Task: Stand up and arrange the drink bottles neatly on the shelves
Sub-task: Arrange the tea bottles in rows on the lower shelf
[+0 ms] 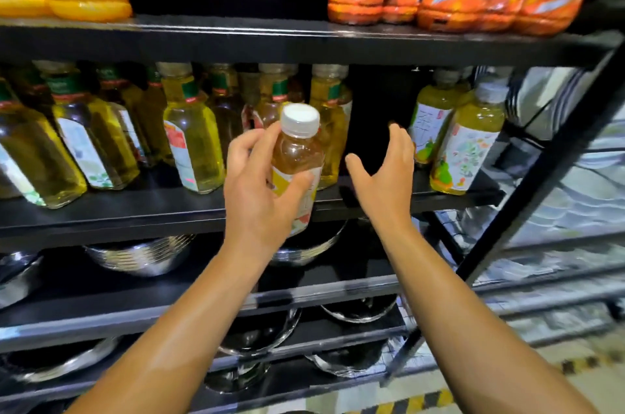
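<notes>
Pale bottle base hidden behind left hand

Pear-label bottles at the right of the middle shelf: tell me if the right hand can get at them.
Probably yes. The right hand is open, and only a dark bare gap lies between it and the pear-label bottles.

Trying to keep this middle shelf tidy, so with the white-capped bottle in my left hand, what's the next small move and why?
Probably set the bottle upright into the dark gap on the middle shelf. Your left hand grips it just in front of that shelf, the gap lies between the yellow bottles and the two pear-label bottles, and your right hand is open beside it.
</notes>
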{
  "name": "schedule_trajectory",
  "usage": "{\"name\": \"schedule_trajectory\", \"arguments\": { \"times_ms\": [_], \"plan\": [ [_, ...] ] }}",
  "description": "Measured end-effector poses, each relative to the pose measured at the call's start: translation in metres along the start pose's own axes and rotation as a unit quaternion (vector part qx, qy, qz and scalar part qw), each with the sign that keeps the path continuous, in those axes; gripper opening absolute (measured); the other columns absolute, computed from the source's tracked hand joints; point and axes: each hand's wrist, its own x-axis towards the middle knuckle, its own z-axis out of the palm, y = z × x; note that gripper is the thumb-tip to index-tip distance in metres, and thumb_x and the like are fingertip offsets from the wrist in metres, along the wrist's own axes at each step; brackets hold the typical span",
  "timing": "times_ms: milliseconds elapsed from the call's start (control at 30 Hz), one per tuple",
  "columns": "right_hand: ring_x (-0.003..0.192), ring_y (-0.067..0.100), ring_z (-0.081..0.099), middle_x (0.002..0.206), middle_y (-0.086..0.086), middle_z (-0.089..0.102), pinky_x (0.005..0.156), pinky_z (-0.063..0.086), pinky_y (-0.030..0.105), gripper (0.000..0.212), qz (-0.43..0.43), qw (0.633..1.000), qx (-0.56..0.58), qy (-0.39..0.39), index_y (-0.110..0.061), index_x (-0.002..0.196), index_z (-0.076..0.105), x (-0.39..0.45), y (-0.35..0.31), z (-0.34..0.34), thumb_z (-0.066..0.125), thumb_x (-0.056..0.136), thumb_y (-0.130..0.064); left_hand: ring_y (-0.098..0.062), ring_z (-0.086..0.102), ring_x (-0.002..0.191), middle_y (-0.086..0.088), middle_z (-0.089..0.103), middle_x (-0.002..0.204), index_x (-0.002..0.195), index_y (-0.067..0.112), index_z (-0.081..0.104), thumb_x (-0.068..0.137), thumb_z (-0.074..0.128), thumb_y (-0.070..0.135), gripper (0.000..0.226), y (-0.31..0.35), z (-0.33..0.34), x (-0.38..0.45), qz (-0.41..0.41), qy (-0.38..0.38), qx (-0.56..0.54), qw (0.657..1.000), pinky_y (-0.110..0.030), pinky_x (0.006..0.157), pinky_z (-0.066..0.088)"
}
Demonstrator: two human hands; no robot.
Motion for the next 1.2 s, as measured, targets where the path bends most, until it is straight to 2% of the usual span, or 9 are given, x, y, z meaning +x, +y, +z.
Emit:
{"name": "schedule_trajectory", "arguments": {
  "times_ms": [100, 200, 267, 400, 600, 867, 933, 1000, 1200],
  "plan": [
    [0.136, 0.017, 0.03, 0.148, 0.006, 0.034, 0.106, 0.022, 0.019, 0.073, 0.001, 1.0, -0.012, 0.011, -0.01, 0.148, 0.031, 0.013, 0.007, -0.014, 0.066, 0.089, -0.036, 0.002, 0.042, 0.121, -0.003, 0.044, 0.129, 0.14, 0.018, 0.05, 0.082, 0.073, 0.027, 0.064, -0.001, 0.019, 0.007, 0.004, -0.005, -0.009, 1.0, -0.032, 0.102, 0.047],
    [0.104, 0.015, 0.04, 0.117, 0.003, 0.042, 0.088, 0.038, 0.025, 0.053, 0.002, 1.0, -0.017, -0.013, -0.006, 0.126, 0.044, 0.031, 0.008, -0.018, 0.066, 0.088, -0.036, 0.019, 0.033, 0.118, -0.005, 0.046, 0.132, 0.142, 0.018, 0.048, 0.084, 0.074, 0.022, 0.064, -0.009, 0.028, 0.014, 0.008, 0.006, 0.02, 1.0, -0.008, 0.102, 0.033],
    [0.095, 0.013, 0.042, 0.113, 0.001, 0.042, 0.081, 0.042, 0.027, 0.054, 0.021, 0.998, -0.003, -0.059, -0.009, 0.133, 0.043, 0.043, 0.002, -0.016, 0.065, 0.09, -0.034, 0.019, 0.034, 0.118, -0.002, 0.045, 0.132, 0.143, 0.022, 0.047, 0.085, 0.073, 0.024, 0.064, -0.013, 0.027, 0.019, -0.001, 0.009, 0.023, 1.0, -0.008, 0.102, 0.033],
    [0.129, 0.025, 0.048, 0.147, 0.009, 0.044, 0.096, 0.035, 0.019, 0.07, 0.036, 0.991, 0.049, -0.123, -0.021, 0.155, 0.025, 0.083, -0.007, 0.007, 0.062, 0.095, -0.024, -0.004, 0.047, 0.124, 0.011, 0.048, 0.127, 0.145, 0.026, 0.042, 0.087, 0.068, 0.027, 0.063, -0.018, 0.027, 0.024, -0.014, 0.001, 0.01, 1.0, -0.029, 0.103, 0.044],
    [0.135, 0.025, 0.045, 0.15, 0.003, 0.045, 0.107, 0.038, 0.032, 0.062, 0.047, 0.967, 0.096, -0.231, -0.026, 0.149, 0.035, 0.117, -0.014, 0.039, 0.061, 0.094, -0.039, 0.007, 0.053, 0.115, 0.039, 0.051, 0.119, 0.139, 0.04, 0.037, 0.085, 0.073, 0.018, 0.069, -0.018, 0.026, 0.026, -0.047, -0.02, -0.014, 0.999, -0.011, 0.092, 0.044],
    [0.119, 0.031, 0.057, 0.129, 0.009, 0.061, 0.094, 0.046, 0.036, 0.057, 0.074, 0.993, 0.014, -0.093, -0.023, 0.139, 0.048, 0.084, -0.014, 0.011, 0.063, 0.089, -0.046, 0.011, 0.056, 0.107, 0.045, 0.05, 0.115, 0.142, 0.039, 0.032, 0.076, 0.078, 0.012, 0.085, -0.016, 0.02, 0.025, -0.053, -0.052, -0.01, 0.997, -0.007, 0.083, 0.047],
    [0.109, 0.033, 0.06, 0.107, 0.009, 0.064, 0.084, 0.05, 0.037, 0.039, 0.111, 0.992, -0.003, -0.066, -0.011, 0.115, 0.061, 0.075, -0.012, -0.004, 0.064, 0.088, -0.04, 0.008, 0.057, 0.108, 0.042, 0.051, 0.116, 0.142, 0.038, 0.034, 0.074, 0.078, 0.008, 0.086, -0.014, 0.02, 0.022, -0.057, -0.049, -0.016, 0.997, -0.016, 0.087, 0.05],
    [0.091, 0.034, 0.061, 0.08, 0.004, 0.053, 0.069, 0.046, 0.036, 0.026, 0.133, 0.989, -0.047, -0.055, -0.009, 0.077, 0.052, 0.069, -0.011, -0.017, 0.063, 0.086, -0.031, 0.005, 0.057, 0.111, 0.038, 0.051, 0.12, 0.144, 0.034, 0.037, 0.074, 0.079, 0.005, 0.087, -0.01, 0.021, 0.018, -0.058, -0.052, -0.031, 0.996, -0.028, 0.092, 0.052],
    [0.091, 0.027, 0.052, 0.099, 0.005, 0.054, 0.067, 0.035, 0.035, 0.042, 0.062, 0.983, -0.171, 0.021, -0.014, 0.095, 0.048, 0.055, -0.005, -0.042, 0.061, 0.085, -0.053, 0.005, 0.051, 0.122, 0.028, 0.05, 0.131, 0.143, 0.041, 0.033, 0.076, 0.079, 0.007, 0.088, 0.019, 0.054, 0.006, -0.035, -0.123, -0.07, 0.989, -0.023, 0.1, 0.047]
  ]
}}
